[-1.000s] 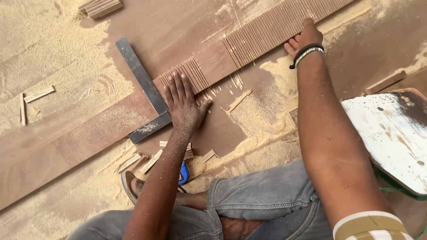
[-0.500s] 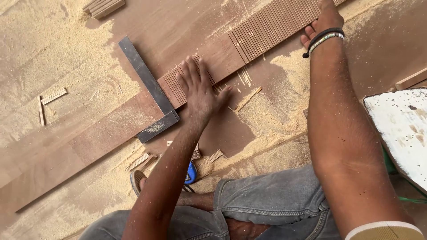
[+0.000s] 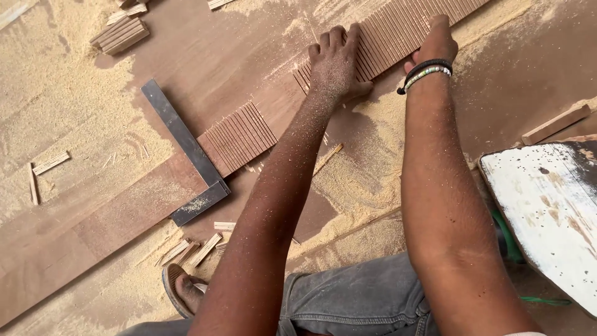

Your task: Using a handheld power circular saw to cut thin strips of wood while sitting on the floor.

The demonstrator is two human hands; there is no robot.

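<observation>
Head view: both hands [image 3: 336,62] [image 3: 435,43] seemingly flat on slat row [image 3: 398,31]

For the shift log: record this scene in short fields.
left hand: flat on the near end of the long strip row
right hand: pressing on the same row, further along
short strip row: apart, beside the square
square: lies on the board
loose strips: near the sandal
floor: sawdust all over
</observation>
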